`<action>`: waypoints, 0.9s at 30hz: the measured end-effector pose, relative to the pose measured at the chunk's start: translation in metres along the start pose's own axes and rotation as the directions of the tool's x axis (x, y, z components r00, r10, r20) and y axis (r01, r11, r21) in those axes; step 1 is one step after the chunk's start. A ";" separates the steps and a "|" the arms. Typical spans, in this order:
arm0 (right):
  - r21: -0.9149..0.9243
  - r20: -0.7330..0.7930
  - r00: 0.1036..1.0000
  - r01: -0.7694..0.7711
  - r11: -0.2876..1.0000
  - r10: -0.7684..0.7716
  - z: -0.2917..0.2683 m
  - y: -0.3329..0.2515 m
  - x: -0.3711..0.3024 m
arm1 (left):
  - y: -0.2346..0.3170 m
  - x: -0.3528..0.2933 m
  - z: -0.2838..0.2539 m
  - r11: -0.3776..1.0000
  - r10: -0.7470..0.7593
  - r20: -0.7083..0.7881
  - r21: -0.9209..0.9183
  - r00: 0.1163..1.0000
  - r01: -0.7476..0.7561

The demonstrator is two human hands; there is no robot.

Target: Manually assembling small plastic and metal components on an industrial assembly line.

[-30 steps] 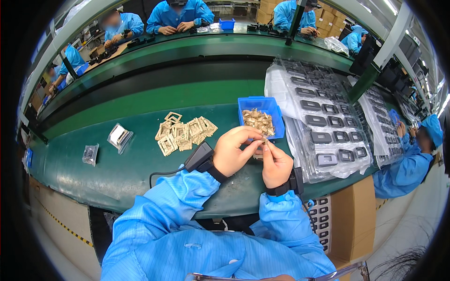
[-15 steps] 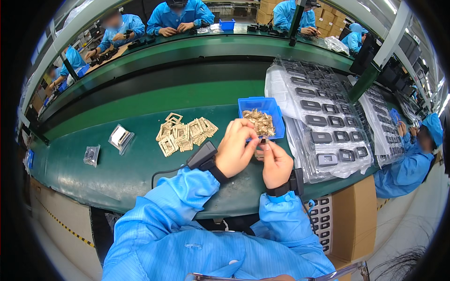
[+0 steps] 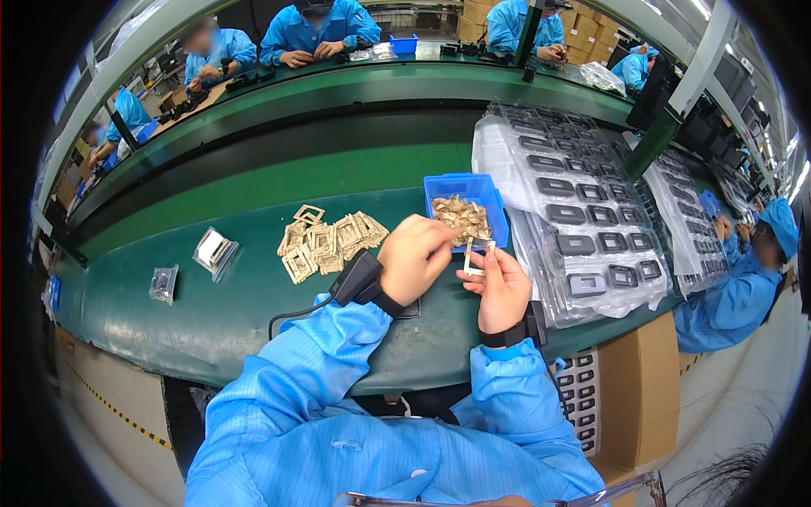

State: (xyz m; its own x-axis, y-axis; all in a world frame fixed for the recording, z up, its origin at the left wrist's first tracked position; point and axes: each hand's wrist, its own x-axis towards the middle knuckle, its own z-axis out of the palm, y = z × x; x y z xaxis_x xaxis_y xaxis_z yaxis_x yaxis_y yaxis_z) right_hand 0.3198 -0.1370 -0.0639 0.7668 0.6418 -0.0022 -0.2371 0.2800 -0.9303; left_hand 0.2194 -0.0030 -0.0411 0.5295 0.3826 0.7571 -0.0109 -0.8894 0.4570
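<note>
In my right hand [image 3: 502, 296] is a thin beige rectangular frame [image 3: 470, 264], pinched upright between thumb and fingers. My left hand [image 3: 412, 260] reaches over the near left edge of a blue bin [image 3: 500, 203], its fingers stretched toward the small crumpled tan pieces [image 3: 460, 216] inside. I see nothing held in it, though its fingertips are partly hidden against the pieces. To the left of that hand lies a loose pile of similar beige frames [image 3: 331, 242]. A flat dark thing [image 3: 411, 310] shows partly from under my left wrist.
Right of the bin, clear plastic trays [image 3: 568, 215] carry rows of dark rectangular housings. Two small clear bags [image 3: 215, 252] [image 3: 164, 284] lie on the left of the green table [image 3: 279, 334]. Below right is an open carton [image 3: 650, 397]. Co-workers in blue sit beyond and at right.
My hands have parted: the left has moved from the pinch with the right toward the bin's pieces. The beige frame in my right hand has turned into clearer view.
</note>
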 end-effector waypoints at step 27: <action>-0.137 0.079 0.958 0.283 0.949 -0.274 0.001 0.012 -0.008 | 0.025 -0.016 -0.007 0.893 0.330 0.266 0.224 0.905 -0.391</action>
State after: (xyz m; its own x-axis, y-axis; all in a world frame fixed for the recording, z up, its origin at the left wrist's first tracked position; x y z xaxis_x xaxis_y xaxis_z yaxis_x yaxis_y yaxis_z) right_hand 0.3103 -0.1383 -0.0748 0.7527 0.5949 0.2821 0.0738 0.3496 -0.9340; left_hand 0.2046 -0.0298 -0.0381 0.7018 -0.0140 0.7122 -0.0272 -0.9996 0.0072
